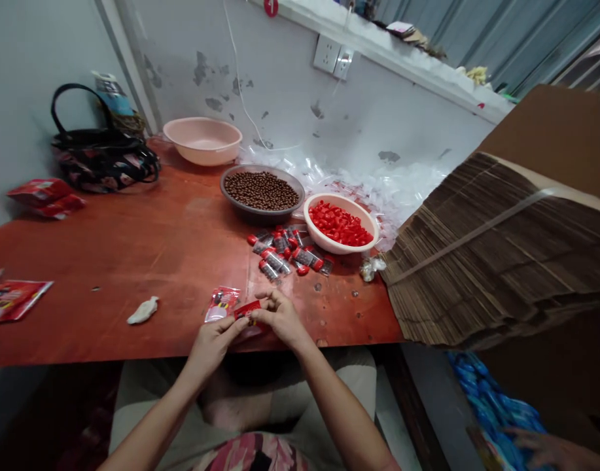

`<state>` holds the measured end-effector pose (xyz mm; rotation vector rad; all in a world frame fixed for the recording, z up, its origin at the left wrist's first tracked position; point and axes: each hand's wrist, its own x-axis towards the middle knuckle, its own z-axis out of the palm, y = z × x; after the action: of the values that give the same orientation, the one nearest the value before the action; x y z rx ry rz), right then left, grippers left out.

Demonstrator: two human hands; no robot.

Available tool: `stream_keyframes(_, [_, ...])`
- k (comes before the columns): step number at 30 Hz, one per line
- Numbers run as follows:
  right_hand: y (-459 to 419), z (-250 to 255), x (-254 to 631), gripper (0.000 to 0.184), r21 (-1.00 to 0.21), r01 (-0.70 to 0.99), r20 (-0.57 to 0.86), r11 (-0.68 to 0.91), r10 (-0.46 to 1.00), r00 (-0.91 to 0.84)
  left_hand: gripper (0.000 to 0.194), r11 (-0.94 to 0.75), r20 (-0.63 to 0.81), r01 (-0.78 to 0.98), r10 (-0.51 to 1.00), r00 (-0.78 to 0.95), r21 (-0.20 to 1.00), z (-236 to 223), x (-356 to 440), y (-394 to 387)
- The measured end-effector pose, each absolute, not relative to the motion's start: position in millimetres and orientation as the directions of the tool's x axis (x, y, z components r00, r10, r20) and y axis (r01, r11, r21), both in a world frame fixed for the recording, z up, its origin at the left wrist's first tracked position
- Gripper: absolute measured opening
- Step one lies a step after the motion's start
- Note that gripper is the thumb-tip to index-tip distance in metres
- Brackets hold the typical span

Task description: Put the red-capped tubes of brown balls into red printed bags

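Note:
My left hand (212,345) and my right hand (279,320) meet over the front edge of the red-brown wooden table (133,242), both pinching a small red packet (248,313). Just beyond my left hand lies a red and clear packet (222,303). Further off sits a loose pile of small clear tubes with red caps (279,254). Behind it are a white bowl of red oblong sweets (339,224) and a dark bowl of brown balls (260,191). Neither hand touches these.
A stack of flattened cardboard (491,255) overhangs the table's right end. Clear plastic scraps (358,183) lie along the wall. A pink basin (202,140), a black bag (101,147) and red packets (42,197) stand further back. Another person's hand (549,451) shows at bottom right.

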<state>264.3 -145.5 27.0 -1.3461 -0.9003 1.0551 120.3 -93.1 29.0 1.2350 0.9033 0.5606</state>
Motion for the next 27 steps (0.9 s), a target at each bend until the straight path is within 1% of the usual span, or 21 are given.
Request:
stream_keyframes(2, [-143,32,279,0.020,-0.985,0.163,-0.009,-0.065,0.945,0.326,0.023,0.311,-0.304,0.080,0.788,0.535,0.947,29,123,-93])
stream_keyframes(3, [-140,37,289,0.017,-0.948,0.311,0.048,-0.070,0.933,0.358,0.022,0.311,-0.307,0.084,0.794,0.524,0.947,28,124,-93])
stream_keyframes(4, [-136,41,301,0.016,-0.881,0.466,0.121,-0.087,0.909,0.398,0.020,0.302,-0.306,0.093,0.802,0.513,0.949,27,124,-93])
stream_keyframes(6, [-124,52,327,0.018,-0.671,0.716,0.238,-0.195,0.857,0.456,0.020,0.285,-0.298,0.103,0.817,0.493,0.953,23,125,-95])
stream_keyframes(7, [-118,56,340,0.020,-0.543,0.792,0.266,-0.279,0.838,0.477,0.021,0.287,-0.299,0.100,0.825,0.480,0.953,21,125,-96])
stream_keyframes(9, [-105,62,361,0.023,-0.298,0.854,0.238,-0.427,0.833,0.500,0.022,0.335,-0.328,0.067,0.829,0.453,0.940,18,127,-98])
stream_keyframes(10, [-100,63,368,0.024,-0.216,0.859,0.211,-0.465,0.836,0.506,0.021,0.384,-0.359,0.038,0.820,0.446,0.923,17,128,-99])
stream_keyframes(11, [-96,64,373,0.023,-0.166,0.860,0.184,-0.483,0.841,0.508,0.021,0.441,-0.396,0.003,0.804,0.444,0.898,17,129,-100])
stream_keyframes(12, [-94,63,377,0.022,-0.145,0.861,0.165,-0.487,0.846,0.506,0.021,0.497,-0.432,-0.033,0.784,0.445,0.867,18,131,-100])
stream_keyframes(14, [-97,61,380,0.019,-0.154,0.864,0.149,-0.479,0.854,0.499,0.020,0.584,-0.489,-0.105,0.754,0.439,0.805,19,133,-100])
stream_keyframes(16, [-108,60,378,0.017,-0.161,0.871,0.138,-0.465,0.863,0.486,0.020,0.624,-0.518,-0.167,0.746,0.418,0.764,20,135,-98])
stream_keyframes(17, [-117,59,375,0.017,-0.190,0.872,0.140,-0.451,0.866,0.479,0.020,0.633,-0.526,-0.196,0.747,0.407,0.749,21,135,-97])
stream_keyframes(18, [-127,57,370,0.018,-0.246,0.868,0.144,-0.432,0.869,0.474,0.020,0.641,-0.530,-0.225,0.748,0.400,0.734,21,136,-96])
stream_keyframes(19, [-138,56,363,0.019,-0.376,0.839,0.159,-0.394,0.864,0.477,0.019,0.648,-0.535,-0.252,0.747,0.395,0.719,21,137,-95])
stream_keyframes(20, [-150,54,354,0.021,-0.543,0.767,0.158,-0.342,0.855,0.494,0.019,0.654,-0.540,-0.279,0.746,0.389,0.703,21,138,-94])
stream_keyframes(21, [-162,52,343,0.023,-0.703,0.650,0.109,-0.286,0.861,0.497,0.018,0.662,-0.548,-0.307,0.744,0.382,0.684,21,139,-93])
stream_keyframes(22, [-173,50,329,0.023,-0.826,0.509,0.041,-0.241,0.875,0.482,0.017,0.668,-0.557,-0.338,0.741,0.375,0.663,21,140,-93])
stream_keyframes(23, [-185,48,315,0.023,-0.908,0.365,-0.021,-0.205,0.893,0.450,0.016,0.675,-0.566,-0.368,0.737,0.370,0.639,21,141,-92])
stream_keyframes(24, [-195,45,300,0.023,-0.952,0.245,-0.065,-0.181,0.908,0.415,0.014,0.678,-0.571,-0.401,0.735,0.365,0.616,21,143,-92])
stream_keyframes(25, [-203,42,285,0.023,-0.972,0.164,-0.092,-0.168,0.914,0.394,0.013,0.680,-0.574,-0.430,0.733,0.366,0.594,21,144,-92])
stream_keyframes(27, [-214,38,259,0.023,-0.982,0.092,-0.117,-0.164,0.914,0.387,0.009,0.678,-0.571,-0.476,0.732,0.371,0.560,22,149,-93])
